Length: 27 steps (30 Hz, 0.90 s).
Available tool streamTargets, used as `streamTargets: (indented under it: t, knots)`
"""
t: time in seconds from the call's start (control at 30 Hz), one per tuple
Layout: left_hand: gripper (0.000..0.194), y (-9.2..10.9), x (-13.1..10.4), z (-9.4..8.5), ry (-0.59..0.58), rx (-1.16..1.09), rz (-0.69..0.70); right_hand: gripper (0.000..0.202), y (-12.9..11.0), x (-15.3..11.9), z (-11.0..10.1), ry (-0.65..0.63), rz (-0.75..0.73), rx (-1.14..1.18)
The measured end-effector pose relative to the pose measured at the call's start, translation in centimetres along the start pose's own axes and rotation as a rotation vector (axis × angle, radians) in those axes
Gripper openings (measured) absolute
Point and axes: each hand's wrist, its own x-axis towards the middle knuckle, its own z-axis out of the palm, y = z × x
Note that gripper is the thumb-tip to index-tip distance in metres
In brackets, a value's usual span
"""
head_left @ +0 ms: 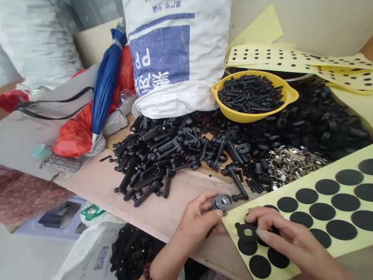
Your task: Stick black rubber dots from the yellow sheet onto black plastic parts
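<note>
My left hand (198, 215) pinches a round dark disc-shaped part (222, 202) near the front edge of the table. My right hand (284, 233) holds a flat round black piece (246, 232) with a pale hole in its middle, over the left end of a yellow sheet. Rows of round black stickers cover that yellow sheet (232, 226), and my right fingers hide a few of them. Just beyond my left hand lies a black crank handle (238, 183), at the near side of a heap of similar black handles (160, 148).
Shiny metal clips (291, 164) lie beside a pile of black round parts (323, 119). A yellow bowl (224, 111) holds black screw-like pieces. Behind stands a large white sack (211, 24). Left are a blue umbrella (107, 77) and red bag (72, 136). An open sack (70, 279) sits below.
</note>
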Motion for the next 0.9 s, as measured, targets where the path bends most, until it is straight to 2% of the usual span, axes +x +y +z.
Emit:
streamTargets:
  t: [0.13,0.27,0.47,0.9]
  knots:
    - [0.052,-0.2,0.0,1.6,-0.095,0.039,-0.029,0.027,-1.0,-0.4,-0.8,0.047,0.101,0.218]
    - [0.038,1.0,-0.5,2.6,-0.142,0.210,-0.022,0.027,-1.5,-0.4,-0.9,0.088,0.138,0.298]
    - [0.035,2.9,-1.4,3.3,-0.181,0.317,0.031,0.027,-1.3,0.1,-0.9,0.089,0.092,0.252]
    - [0.041,2.5,-1.3,3.4,-0.190,0.492,0.073,0.025,-0.9,0.1,-1.0,0.079,0.066,0.196]
